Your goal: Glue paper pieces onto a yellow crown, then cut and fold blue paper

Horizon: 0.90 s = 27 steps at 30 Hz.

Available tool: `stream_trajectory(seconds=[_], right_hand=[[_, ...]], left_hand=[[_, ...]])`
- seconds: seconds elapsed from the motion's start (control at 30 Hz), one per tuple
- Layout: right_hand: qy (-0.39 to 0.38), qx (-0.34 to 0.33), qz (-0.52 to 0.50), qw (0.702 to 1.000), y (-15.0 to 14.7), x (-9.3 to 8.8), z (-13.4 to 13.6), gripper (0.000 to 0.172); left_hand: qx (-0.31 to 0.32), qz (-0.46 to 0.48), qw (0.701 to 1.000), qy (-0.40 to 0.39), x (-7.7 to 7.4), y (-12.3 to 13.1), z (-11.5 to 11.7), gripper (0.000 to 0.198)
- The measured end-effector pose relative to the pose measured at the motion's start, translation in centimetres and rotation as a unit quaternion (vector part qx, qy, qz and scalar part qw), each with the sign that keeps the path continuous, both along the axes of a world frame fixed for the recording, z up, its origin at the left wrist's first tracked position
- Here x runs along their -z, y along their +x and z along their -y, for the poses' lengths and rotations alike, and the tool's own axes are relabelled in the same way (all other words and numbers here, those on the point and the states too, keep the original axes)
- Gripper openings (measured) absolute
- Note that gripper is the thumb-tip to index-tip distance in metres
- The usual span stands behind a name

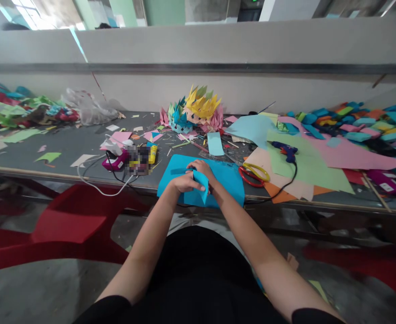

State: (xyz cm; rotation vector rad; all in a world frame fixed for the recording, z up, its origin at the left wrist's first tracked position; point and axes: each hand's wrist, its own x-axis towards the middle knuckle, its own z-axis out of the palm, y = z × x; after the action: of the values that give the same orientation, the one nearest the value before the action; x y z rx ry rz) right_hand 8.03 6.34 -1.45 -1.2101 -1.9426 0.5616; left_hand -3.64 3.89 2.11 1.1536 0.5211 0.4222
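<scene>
Hands (185,182) holding paper (202,185) (blue), scissors (254,176) nearby

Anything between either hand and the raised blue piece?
Nothing visible: the left hand and right hand are both on the blue piece. The scissors lie to the right, clear of both.

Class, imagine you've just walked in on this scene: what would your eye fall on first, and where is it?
Probably the spiky yellow paper piece, amid blue and pink ones at the back of the grey table. Next, in the centre, the left hand and right hand hold a small blue sheet above a larger blue sheet. The multicoloured heap at the far right also stands out.
</scene>
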Motion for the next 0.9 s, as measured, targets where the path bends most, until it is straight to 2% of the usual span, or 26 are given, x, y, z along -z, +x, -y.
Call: stream_trajectory(seconds=[0.07,0.17,0.27,0.37,0.4,0.43,0.47,0.5,0.53,0.57,0.6,0.63,0.7,0.73,0.8,0.9], right_hand=[[-0.004,0.023,-0.093,0.995,-0.1,-0.3,0.0,0.029],[-0.002,0.068,-0.248,0.966,0.5,-0.9,0.1,0.028],[0.003,0.090,-0.396,0.914,2.8,-1.6,1.6,0.029],[0.022,0.068,-0.509,0.858,6.9,-2.6,4.9,0.031],[0.046,0.057,-0.564,0.823,8.4,-3.0,6.1,0.028],[0.091,0.009,-0.700,0.708,9.9,-3.4,7.1,0.019],[0.130,-0.048,-0.797,0.588,11.2,-3.8,7.9,0.018],[0.170,-0.095,-0.849,0.491,12.2,-4.2,8.4,0.023],[0.175,-0.124,-0.879,0.427,13.0,-4.5,8.6,0.025],[0.166,-0.127,-0.883,0.420,13.4,-4.5,8.6,0.026],[0.136,-0.103,-0.859,0.482,13.5,-4.4,8.4,0.026],[0.088,-0.060,-0.803,0.586,13.3,-4.2,8.1,0.027],[-0.018,0.039,-0.603,0.797,12.1,-3.3,7.2,0.033],[-0.055,0.064,-0.518,0.851,11.3,-2.8,6.7,0.034],[-0.086,0.082,-0.426,0.897,9.4,-2.0,6.1,0.028],[-0.088,0.092,-0.340,0.932,7.2,-1.8,5.8,0.024]], left_hand=[[0.001,-0.001,1.000,-0.001,-0.2,0.0,0.1,0.031],[-0.005,0.003,1.000,-0.001,-0.5,0.2,0.3,0.035],[-0.026,0.014,1.000,0.002,-0.5,0.5,0.4,0.033],[-0.051,0.023,0.998,0.001,-0.4,0.7,0.3,0.030],[-0.056,0.023,0.998,-0.001,-0.3,0.7,0.3,0.030],[-0.061,0.023,0.998,-0.003,-0.3,0.7,0.2,0.030],[-0.066,0.022,0.998,-0.004,-0.3,0.8,0.2,0.031],[-0.073,0.021,0.997,-0.005,-0.3,0.8,0.2,0.031],[-0.081,0.019,0.996,-0.005,-0.3,0.8,0.1,0.032],[-0.093,0.018,0.996,-0.003,-0.2,0.8,0.1,0.032],[-0.108,0.016,0.994,0.000,-0.2,0.9,0.0,0.033],[-0.127,0.015,0.992,0.006,-0.1,1.0,-0.1,0.032],[-0.173,0.016,0.984,0.023,0.1,1.2,-0.3,0.032],[-0.199,0.017,0.979,0.034,0.3,1.4,-0.4,0.032],[-0.252,0.018,0.966,0.062,0.5,1.8,-0.6,0.031],[-0.310,0.012,0.944,0.110,0.6,2.2,-0.6,0.026]])
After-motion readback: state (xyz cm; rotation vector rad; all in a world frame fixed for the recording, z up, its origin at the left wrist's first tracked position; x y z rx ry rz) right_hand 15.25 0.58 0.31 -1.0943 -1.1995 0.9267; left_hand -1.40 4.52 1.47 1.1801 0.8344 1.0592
